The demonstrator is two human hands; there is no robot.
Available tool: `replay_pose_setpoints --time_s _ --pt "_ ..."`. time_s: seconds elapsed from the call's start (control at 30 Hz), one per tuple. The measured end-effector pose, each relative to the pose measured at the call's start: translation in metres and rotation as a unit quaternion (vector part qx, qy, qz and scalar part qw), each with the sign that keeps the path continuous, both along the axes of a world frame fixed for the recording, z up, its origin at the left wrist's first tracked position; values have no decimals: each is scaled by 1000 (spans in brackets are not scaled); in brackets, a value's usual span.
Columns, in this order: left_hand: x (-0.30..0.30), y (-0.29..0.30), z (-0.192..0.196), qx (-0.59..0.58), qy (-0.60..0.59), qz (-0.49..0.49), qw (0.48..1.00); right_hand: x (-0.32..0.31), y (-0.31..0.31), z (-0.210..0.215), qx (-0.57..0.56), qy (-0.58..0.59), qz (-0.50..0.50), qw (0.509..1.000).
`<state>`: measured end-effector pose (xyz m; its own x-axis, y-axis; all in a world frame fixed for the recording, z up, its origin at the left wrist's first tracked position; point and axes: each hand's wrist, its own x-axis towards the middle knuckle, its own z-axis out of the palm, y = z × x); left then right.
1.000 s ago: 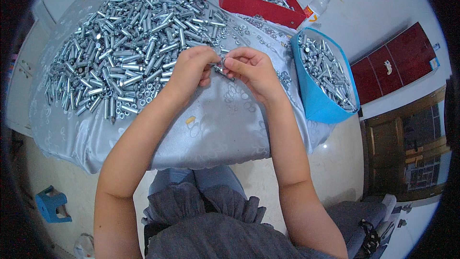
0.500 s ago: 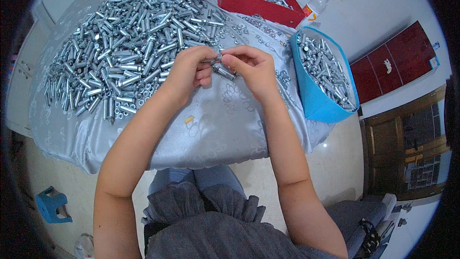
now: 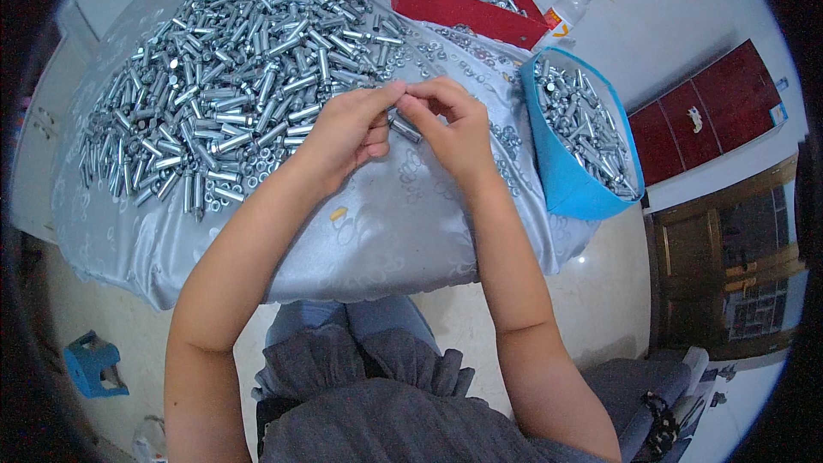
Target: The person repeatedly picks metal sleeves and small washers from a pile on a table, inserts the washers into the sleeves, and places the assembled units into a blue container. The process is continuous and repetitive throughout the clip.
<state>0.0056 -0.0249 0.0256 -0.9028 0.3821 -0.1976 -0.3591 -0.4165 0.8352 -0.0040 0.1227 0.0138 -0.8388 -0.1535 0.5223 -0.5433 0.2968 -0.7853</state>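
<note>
Above the near side of the metal pile, my left hand (image 3: pixel 350 133) and my right hand (image 3: pixel 452 127) meet at the fingertips. Both are closed in a pinch, thumbs against index fingers. Whatever sits between the fingertips is hidden by them. Just under my right thumb, part of a silver expansion bolt (image 3: pixel 405 130) shows; I cannot tell whether it lies on the cloth or is held. To the left spreads a large heap of silver expansion bolts (image 3: pixel 249 77). Loose nuts and washers (image 3: pixel 433 51) are scattered beyond my right hand.
A blue bin (image 3: pixel 591 193) full of bolts stands at the right table edge. Behind it are a red box (image 3: pixel 471 13) with more bolts and a white bottle (image 3: pixel 566 13). A small yellow piece (image 3: pixel 338 214) lies on the silver tablecloth (image 3: pixel 377 257). A blue stool (image 3: pixel 90 364) stands lower left.
My left hand has shifted slightly right and its fingertips now touch the right hand's. The small metal part visible between my fingers before is now covered.
</note>
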Motion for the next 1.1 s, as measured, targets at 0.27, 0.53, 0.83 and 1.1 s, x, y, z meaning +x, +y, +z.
replay_pose_setpoints --time_s 0.27,0.53,0.83,1.1 --pt "-10 -6 -5 66 -18 -15 998 -19 33 13 -199 -57 -173 963" --pt "-16 -15 -7 98 -95 -2 991 -34 72 -19 211 -6 -364 907" --pt "-19 -15 -11 110 -113 -25 987 -38 70 -27 281 -47 -334 899" --pt "-15 -11 -10 51 -89 -24 994 -29 52 -12 64 -63 -227 970"
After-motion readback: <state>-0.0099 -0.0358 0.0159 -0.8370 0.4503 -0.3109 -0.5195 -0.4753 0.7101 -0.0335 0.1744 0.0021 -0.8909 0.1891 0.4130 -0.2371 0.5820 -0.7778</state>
